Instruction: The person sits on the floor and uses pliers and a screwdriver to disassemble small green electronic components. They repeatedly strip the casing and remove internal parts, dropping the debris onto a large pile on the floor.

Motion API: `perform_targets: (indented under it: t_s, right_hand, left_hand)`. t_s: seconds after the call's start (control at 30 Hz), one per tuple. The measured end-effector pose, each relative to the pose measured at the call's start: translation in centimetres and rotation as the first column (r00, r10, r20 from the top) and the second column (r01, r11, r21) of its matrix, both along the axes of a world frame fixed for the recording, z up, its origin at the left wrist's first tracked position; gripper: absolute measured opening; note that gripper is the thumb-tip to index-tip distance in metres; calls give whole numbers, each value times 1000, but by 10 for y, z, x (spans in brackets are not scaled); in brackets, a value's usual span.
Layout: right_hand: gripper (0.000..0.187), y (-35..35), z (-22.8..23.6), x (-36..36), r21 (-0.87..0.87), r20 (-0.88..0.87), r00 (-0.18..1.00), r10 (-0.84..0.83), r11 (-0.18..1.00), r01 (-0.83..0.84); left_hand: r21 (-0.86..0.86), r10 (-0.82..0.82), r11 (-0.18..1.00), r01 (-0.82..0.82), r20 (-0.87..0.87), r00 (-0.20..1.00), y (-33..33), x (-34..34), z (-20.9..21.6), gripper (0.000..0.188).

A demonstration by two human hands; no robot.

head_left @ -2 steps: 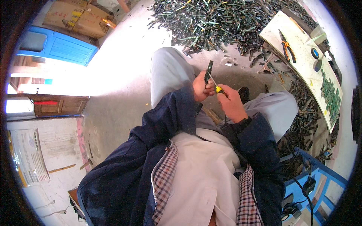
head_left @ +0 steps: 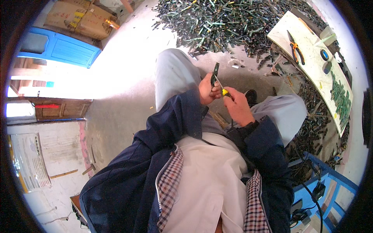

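My left hand (head_left: 209,91) is closed round a narrow dark strip-shaped piece (head_left: 215,72), which points up and away from me. My right hand (head_left: 239,108) grips a screwdriver (head_left: 225,92) by its yellow and black handle. The thin metal shaft slants up to the left, and its tip meets or lies very close to the dark piece; I cannot tell which. Both hands are held between my bent knees, above the floor. The fingers of my right hand hide most of the handle.
A big heap of similar dark strips (head_left: 217,27) covers the far floor. On the right, a pale board (head_left: 316,75) carries orange-handled pliers (head_left: 296,48), a blue tape roll (head_left: 324,55) and a pile of green strips (head_left: 340,97). A blue frame (head_left: 334,178) with cables stands at lower right.
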State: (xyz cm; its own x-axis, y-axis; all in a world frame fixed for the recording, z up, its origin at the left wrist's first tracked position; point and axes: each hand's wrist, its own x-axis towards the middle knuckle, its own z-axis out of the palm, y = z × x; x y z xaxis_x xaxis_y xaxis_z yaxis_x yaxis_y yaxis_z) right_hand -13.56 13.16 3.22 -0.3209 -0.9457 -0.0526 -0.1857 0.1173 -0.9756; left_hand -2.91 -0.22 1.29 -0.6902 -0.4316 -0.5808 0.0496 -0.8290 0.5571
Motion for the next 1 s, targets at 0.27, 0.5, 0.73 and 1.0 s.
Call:
perform_targets:
  t_s: [0.27,0.5,0.73,1.0]
  right_hand:
    - [34,-5,-3,5,-65,-100,994,52,996,-59]
    - [26,-7,19,1,86,-80,991,109,991,-102]
    - [22,-9,10,12,65,-389,920,45,998,-21]
    - [24,-7,22,20,251,-543,835,85,966,65]
  left_hand:
    - [-16,44,999,-43,91,995,3,-3,-2,48]
    - [-93,63,995,-48,157,986,7,-5,-6,47]
    - [-148,108,987,-68,287,952,8,-5,-19,47]
    - [-231,90,973,-10,339,937,4,-5,-21,47]
